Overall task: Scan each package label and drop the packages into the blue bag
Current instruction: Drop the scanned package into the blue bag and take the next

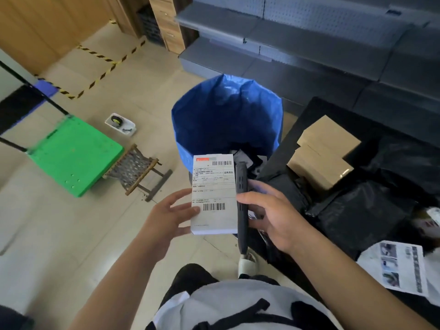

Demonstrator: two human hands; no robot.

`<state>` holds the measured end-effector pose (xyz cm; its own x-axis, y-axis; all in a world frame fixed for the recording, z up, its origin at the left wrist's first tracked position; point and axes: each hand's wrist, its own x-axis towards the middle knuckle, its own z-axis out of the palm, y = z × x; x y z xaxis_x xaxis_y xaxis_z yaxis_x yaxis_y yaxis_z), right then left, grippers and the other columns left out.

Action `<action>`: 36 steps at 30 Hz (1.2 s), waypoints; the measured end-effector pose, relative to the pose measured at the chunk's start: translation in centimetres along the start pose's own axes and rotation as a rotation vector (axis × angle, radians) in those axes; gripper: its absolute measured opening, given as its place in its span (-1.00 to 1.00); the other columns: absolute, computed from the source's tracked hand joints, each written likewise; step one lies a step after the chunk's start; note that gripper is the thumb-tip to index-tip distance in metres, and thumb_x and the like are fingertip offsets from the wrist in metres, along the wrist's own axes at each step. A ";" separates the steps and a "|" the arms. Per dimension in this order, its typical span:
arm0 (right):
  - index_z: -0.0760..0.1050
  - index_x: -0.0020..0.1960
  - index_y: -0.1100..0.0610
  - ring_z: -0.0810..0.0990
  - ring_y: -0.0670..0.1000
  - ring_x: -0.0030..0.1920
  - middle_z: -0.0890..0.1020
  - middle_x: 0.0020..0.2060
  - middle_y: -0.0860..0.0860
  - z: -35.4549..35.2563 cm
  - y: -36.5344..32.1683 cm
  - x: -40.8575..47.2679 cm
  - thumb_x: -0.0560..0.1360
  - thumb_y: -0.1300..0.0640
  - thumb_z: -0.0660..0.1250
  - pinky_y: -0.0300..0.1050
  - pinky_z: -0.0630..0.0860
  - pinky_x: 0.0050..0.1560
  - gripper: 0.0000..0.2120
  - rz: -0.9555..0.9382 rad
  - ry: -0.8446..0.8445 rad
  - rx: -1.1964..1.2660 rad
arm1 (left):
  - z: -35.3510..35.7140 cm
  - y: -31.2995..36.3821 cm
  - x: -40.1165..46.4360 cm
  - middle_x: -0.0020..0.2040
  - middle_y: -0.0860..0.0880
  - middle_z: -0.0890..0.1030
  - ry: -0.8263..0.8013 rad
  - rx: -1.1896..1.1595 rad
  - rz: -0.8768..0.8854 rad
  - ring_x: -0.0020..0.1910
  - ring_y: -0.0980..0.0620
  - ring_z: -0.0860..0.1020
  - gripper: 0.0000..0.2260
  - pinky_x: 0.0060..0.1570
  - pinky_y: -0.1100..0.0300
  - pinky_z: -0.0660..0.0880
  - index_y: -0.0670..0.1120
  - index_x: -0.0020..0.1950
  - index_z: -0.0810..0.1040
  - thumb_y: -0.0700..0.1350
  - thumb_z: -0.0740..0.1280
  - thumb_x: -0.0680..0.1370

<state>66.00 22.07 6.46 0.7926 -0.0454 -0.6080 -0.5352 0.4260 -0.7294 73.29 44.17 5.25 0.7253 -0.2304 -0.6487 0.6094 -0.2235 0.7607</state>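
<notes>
Labelled package (213, 195) before blue bag (226, 115)

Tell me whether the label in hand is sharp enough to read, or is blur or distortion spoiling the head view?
Head view: barcodes on the white package are crisp, its small print soft; wide-angle bending curves the shelves; the green cart at left is smeared.

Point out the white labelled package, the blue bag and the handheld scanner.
white labelled package (214, 196): head view, middle of its label.
blue bag (223, 120): head view, inner back wall.
handheld scanner (241, 179): head view, upper part of its dark body.
</notes>
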 end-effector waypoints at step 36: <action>0.65 0.16 0.08 0.68 0.06 -0.11 0.74 -0.14 0.03 12.4 0.2 3.5 0.51 0.24 0.40 0.09 0.63 -0.05 -0.76 -0.146 1.037 0.660 | 4.7 8.5 30.3 0.16 -0.10 0.63 -0.499 0.634 -0.180 0.13 -0.07 0.60 -0.82 0.09 0.05 0.54 -0.06 0.24 0.55 -0.19 0.31 0.65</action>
<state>72.29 33.16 8.03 0.0663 -0.6965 -0.7145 0.0262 0.7170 -0.6965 98.91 30.85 -8.06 0.3150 -0.5004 -0.8065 0.2983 -0.7545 0.5846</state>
